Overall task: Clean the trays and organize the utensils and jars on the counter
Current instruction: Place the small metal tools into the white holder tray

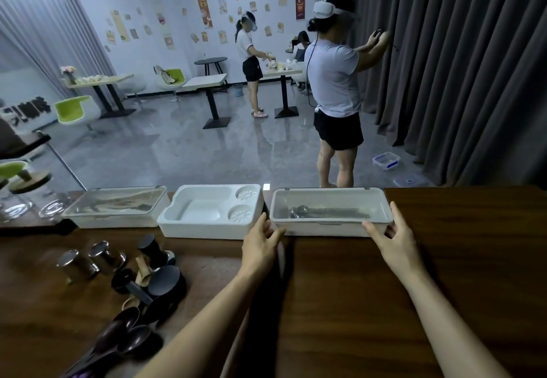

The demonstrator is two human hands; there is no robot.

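While the left hand [260,244] and right hand [392,240] lie open-fingered at either end of the lidded tray [322,229], centre right on the counter [444,259], tray-positioning seems underway; next, likely a firm two-sided hold.

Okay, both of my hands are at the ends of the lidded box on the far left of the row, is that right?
Not quite. In the head view, the left hand and right hand are at the ends of the lidded box on the far right of the row, not the far left.
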